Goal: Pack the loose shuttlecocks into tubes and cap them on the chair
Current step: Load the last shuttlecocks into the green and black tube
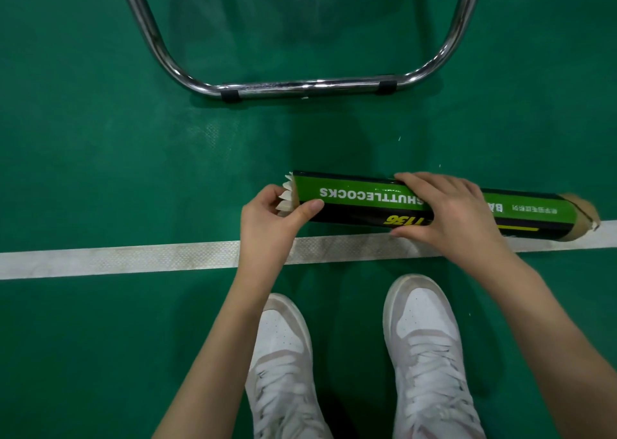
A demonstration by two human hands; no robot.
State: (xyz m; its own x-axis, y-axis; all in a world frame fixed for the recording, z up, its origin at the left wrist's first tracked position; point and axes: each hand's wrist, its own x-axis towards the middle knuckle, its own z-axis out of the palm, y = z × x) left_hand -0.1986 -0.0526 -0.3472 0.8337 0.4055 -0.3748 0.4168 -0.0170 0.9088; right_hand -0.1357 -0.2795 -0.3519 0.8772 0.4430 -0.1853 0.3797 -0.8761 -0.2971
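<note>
Flanking the held tube (367, 201): chair frame (300, 86), court line (133, 260), shoes (424, 338).

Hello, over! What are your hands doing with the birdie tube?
Left hand pinching shuttlecock at tube mouth. Right hand holding tube. No cap visible. Nothing in the way.

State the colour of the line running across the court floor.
White, a scuffed strip on green flooring; head view.

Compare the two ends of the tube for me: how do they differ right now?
The tube's left end is open, with white shuttlecock feathers sticking out; the left hand pinches there. The right end shows bare, frayed brown cardboard, no feathers, and no hand touches it. Neither end has a cap.
</note>
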